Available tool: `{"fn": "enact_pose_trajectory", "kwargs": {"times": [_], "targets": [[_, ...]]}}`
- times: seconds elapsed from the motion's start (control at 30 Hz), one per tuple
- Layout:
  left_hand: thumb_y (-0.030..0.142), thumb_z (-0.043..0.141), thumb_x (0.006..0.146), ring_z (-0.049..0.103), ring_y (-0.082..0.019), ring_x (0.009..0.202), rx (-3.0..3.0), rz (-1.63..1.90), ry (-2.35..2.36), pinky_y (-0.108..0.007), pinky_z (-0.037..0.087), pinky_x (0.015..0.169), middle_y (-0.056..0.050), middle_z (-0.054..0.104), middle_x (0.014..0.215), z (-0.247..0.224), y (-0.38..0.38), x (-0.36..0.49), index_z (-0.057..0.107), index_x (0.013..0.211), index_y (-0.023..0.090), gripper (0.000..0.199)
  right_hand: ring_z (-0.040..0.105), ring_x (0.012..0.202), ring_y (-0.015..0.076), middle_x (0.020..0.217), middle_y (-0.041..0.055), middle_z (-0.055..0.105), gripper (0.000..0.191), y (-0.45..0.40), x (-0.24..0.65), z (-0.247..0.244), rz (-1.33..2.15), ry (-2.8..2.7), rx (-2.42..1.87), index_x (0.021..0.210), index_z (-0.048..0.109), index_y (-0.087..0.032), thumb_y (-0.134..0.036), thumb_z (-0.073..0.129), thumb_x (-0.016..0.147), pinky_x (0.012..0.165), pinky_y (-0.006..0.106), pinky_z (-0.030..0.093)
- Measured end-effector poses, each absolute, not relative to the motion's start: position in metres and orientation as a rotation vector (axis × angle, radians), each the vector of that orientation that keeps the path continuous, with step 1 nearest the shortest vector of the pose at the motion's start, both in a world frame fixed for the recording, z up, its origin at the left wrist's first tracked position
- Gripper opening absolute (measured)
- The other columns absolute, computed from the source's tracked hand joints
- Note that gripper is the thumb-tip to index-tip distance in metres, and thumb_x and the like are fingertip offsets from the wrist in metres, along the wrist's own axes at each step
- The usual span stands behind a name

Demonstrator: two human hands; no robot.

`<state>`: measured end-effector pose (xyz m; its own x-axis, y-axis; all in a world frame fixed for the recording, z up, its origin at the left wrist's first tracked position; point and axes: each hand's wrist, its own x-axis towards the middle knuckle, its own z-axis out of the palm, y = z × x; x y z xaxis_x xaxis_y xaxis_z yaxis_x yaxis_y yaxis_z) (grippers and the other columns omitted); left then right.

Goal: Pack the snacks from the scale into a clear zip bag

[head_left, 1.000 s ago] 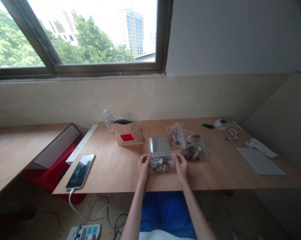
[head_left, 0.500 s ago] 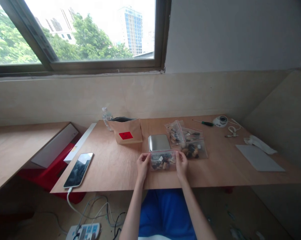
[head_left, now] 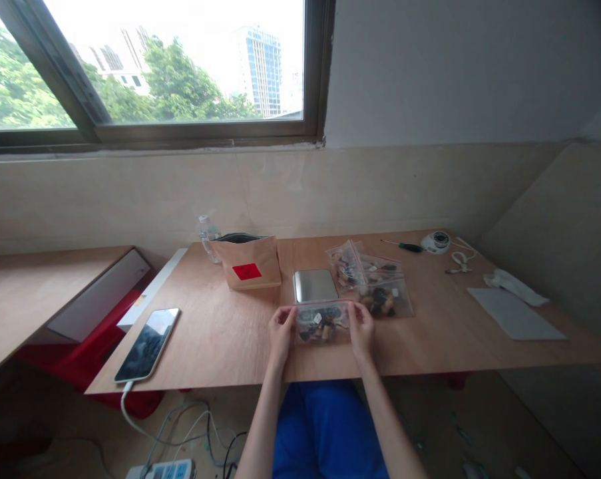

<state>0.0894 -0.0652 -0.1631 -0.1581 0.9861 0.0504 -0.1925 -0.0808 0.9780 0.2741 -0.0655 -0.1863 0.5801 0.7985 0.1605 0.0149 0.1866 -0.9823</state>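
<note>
A clear zip bag [head_left: 322, 325] with a red strip along its top hangs between my hands near the table's front edge. Small dark and tan pieces and a white label show through it; their kind I cannot make out. My left hand [head_left: 282, 327] pinches the bag's upper left corner. At the upper right corner, my right hand [head_left: 361, 326] is closed on it too. Just behind the bag lies a flat silver scale or tin [head_left: 315, 285]. Several similar filled zip bags [head_left: 384, 301] overlap to the right of it.
An open brown paper pouch [head_left: 250, 266] with a red label stands at back left, beside a clear bottle [head_left: 209, 238]. A phone [head_left: 148, 344] with a cable lies at the left edge. Rightward are a screwdriver [head_left: 410, 247], a dome camera [head_left: 436, 242] and a white sheet [head_left: 517, 313].
The view has shifted slightly, so the table's things appear a little further left. Both hands keep their hold on the zip bag.
</note>
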Motion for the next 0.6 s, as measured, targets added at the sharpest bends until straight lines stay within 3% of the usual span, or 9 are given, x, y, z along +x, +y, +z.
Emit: {"fn": "enact_pose_trajectory", "kwargs": {"times": [0.27, 0.6], "targets": [[0.042, 0.062, 0.075, 0.060, -0.017, 0.077, 1.043, 1.448, 1.112, -0.024, 0.045, 0.066, -0.007, 0.066, 0.082, -0.1663, -0.0652, 0.0888, 0.065, 0.087, 0.012, 0.032, 0.065, 0.071, 0.0213, 0.079, 0.0106, 0.070, 0.046, -0.0693, 0.2732, -0.1786, 0.676, -0.773, -1.303, 0.090, 0.064, -0.013, -0.056, 0.053, 0.076, 0.063, 0.029, 0.050], [0.043, 0.061, 0.075, 0.059, -0.016, 0.074, 1.101, 1.459, 1.133, -0.024, 0.045, 0.065, -0.005, 0.065, 0.079, -0.1658, -0.0661, 0.0904, 0.064, 0.083, 0.013, 0.031, 0.063, 0.073, 0.0209, 0.077, 0.0092, 0.068, 0.043, -0.0675, 0.2747, -0.1852, 0.486, -0.820, -1.354, 0.083, 0.061, -0.015, -0.056, 0.053, 0.075, 0.068, 0.031, 0.048]]}}
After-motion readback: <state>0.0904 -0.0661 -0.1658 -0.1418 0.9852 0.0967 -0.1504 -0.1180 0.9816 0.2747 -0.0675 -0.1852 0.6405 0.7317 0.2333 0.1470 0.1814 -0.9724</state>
